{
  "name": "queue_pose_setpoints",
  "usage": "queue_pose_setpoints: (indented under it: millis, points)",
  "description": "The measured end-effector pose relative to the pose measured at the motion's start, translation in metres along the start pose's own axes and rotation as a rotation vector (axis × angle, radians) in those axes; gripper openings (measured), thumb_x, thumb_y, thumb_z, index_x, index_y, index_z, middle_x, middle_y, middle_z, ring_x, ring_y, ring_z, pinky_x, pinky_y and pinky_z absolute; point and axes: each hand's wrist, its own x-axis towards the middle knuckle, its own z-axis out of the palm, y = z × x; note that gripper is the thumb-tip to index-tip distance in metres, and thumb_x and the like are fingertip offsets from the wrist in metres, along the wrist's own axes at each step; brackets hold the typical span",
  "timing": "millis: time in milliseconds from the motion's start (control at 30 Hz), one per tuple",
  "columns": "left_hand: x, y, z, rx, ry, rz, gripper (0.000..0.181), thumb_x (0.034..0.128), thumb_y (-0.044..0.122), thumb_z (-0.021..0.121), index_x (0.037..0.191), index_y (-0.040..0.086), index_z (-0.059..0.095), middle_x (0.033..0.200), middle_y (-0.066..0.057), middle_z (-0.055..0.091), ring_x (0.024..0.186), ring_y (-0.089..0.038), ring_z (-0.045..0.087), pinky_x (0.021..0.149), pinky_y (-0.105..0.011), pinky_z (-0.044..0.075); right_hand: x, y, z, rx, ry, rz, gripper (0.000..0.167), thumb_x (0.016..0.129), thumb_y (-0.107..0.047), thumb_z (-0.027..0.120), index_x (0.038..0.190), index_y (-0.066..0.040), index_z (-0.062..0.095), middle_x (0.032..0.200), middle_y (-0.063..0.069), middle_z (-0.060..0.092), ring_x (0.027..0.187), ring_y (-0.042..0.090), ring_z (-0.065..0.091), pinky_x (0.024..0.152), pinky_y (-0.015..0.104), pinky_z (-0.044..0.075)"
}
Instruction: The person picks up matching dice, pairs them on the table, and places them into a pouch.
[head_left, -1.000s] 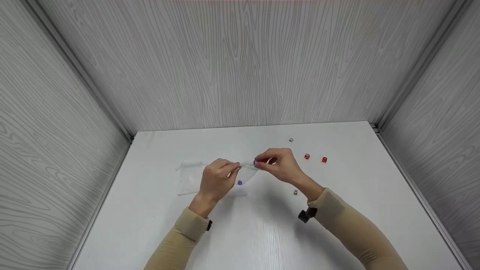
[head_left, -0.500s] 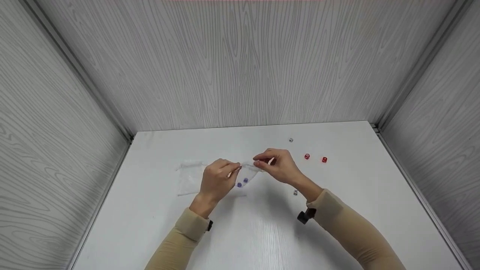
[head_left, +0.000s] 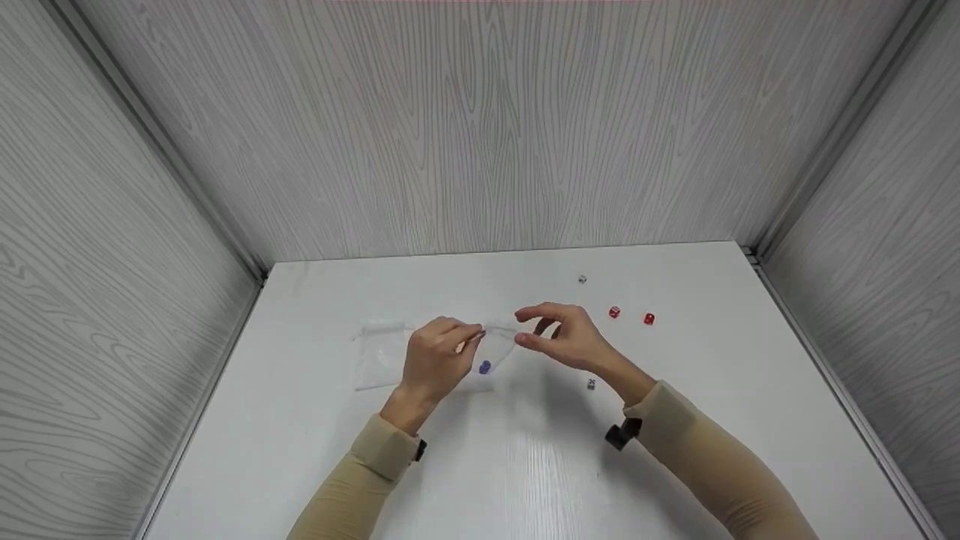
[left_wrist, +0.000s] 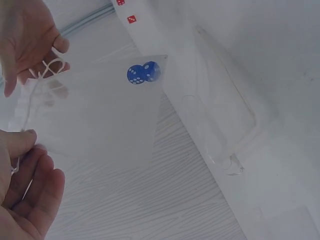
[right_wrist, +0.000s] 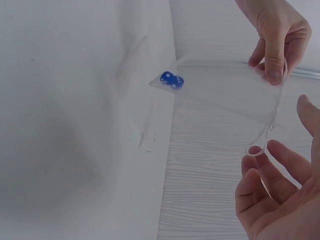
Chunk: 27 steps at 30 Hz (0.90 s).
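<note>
My left hand (head_left: 439,358) pinches the rim of a sheer white drawstring bag (left_wrist: 100,115) between thumb and fingers. The bag hangs tilted, and two blue dice (right_wrist: 171,80) lie together in its low corner. At the other side of the mouth, my right hand (head_left: 562,335) holds nothing, its thumb and fingers spread apart. A loop of the white drawstring (right_wrist: 257,150) lies by its fingers in the right wrist view; whether they touch cannot be told.
Another sheer bag (head_left: 380,358) lies flat on the white table (head_left: 300,450), left of and partly behind my left hand. Two red dice (head_left: 614,312) sit to the right. One clear die (head_left: 582,279) lies farther back, another clear die (head_left: 591,384) nearer. Grey wood-grain panels (head_left: 480,135) enclose the table.
A blue die pinched by my right hand at the mouth has dropped in beside the other, and both have come together. The right hand has spread its fingers and shifted slightly right.
</note>
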Motion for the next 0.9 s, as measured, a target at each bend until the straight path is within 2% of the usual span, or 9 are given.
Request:
queue_pose_setpoints:
  millis: [100, 167, 267, 333, 533, 700, 900]
  points:
    - [0.000, 0.001, 0.000, -0.001, 0.001, -0.010, 0.009, 0.0891, 0.008, 0.095, 0.097, 0.007, 0.089, 0.083, -0.005, 0.083, 0.074, -0.019, 0.078, 0.066, -0.030, 0.066, -0.001, 0.003, 0.000, -0.013, -0.046, 0.014, 0.042, 0.102, -0.020, 0.085, 0.141, -0.007, 0.077, 0.131, 0.021, 0.081, 0.095, 0.017, 0.074, 0.073, 0.020, 0.057]
    - [0.000, 0.002, -0.001, -0.005, 0.006, -0.017, 0.008, 0.0896, 0.008, 0.094, 0.096, 0.007, 0.089, 0.083, -0.005, 0.083, 0.073, -0.019, 0.077, 0.065, -0.030, 0.065, -0.002, 0.003, 0.001, -0.007, -0.059, 0.017, 0.039, 0.104, -0.019, 0.083, 0.139, -0.004, 0.078, 0.125, 0.022, 0.083, 0.091, 0.012, 0.073, 0.073, 0.019, 0.058]
    - [0.001, 0.003, -0.001, -0.019, 0.011, -0.028, 0.008, 0.0908, 0.009, 0.093, 0.097, 0.006, 0.089, 0.083, -0.005, 0.083, 0.072, -0.018, 0.077, 0.063, -0.031, 0.064, -0.002, 0.002, 0.001, 0.025, -0.040, 0.027, 0.029, 0.106, -0.015, 0.080, 0.130, -0.001, 0.082, 0.112, 0.021, 0.085, 0.084, 0.010, 0.072, 0.070, 0.018, 0.059]
    - [0.001, 0.004, -0.001, -0.028, 0.008, -0.037, 0.008, 0.0916, 0.010, 0.093, 0.097, 0.006, 0.089, 0.083, -0.005, 0.083, 0.072, -0.019, 0.078, 0.063, -0.031, 0.064, -0.003, 0.000, 0.000, 0.051, -0.014, 0.032, 0.022, 0.106, -0.013, 0.079, 0.122, 0.000, 0.084, 0.105, 0.020, 0.085, 0.081, 0.013, 0.074, 0.068, 0.017, 0.060]
    - [0.000, 0.004, -0.001, -0.044, -0.064, -0.092, 0.012, 0.0959, 0.016, 0.091, 0.103, 0.006, 0.089, 0.086, -0.005, 0.085, 0.072, -0.018, 0.077, 0.064, -0.033, 0.064, -0.004, -0.005, -0.004, 0.081, 0.039, 0.034, 0.017, 0.106, -0.011, 0.078, 0.113, 0.002, 0.086, 0.095, 0.023, 0.084, 0.078, 0.020, 0.076, 0.069, 0.017, 0.063]
    - [0.000, 0.006, -0.001, -0.098, -0.136, -0.145, 0.019, 0.0974, 0.020, 0.089, 0.110, 0.005, 0.088, 0.084, -0.004, 0.084, 0.071, -0.017, 0.075, 0.066, -0.033, 0.064, -0.006, -0.007, -0.007, 0.074, 0.068, 0.008, 0.016, 0.105, -0.008, 0.079, 0.110, 0.006, 0.086, 0.092, 0.024, 0.083, 0.074, 0.014, 0.074, 0.069, 0.017, 0.063]
    - [0.004, 0.009, 0.002, -0.189, -0.166, -0.209, 0.024, 0.1045, 0.028, 0.082, 0.109, 0.005, 0.088, 0.079, -0.004, 0.081, 0.069, -0.014, 0.073, 0.067, -0.032, 0.065, -0.008, -0.010, -0.012, 0.053, 0.071, -0.013, 0.013, 0.104, -0.006, 0.079, 0.108, 0.004, 0.086, 0.092, 0.023, 0.083, 0.074, 0.011, 0.074, 0.070, 0.015, 0.062]
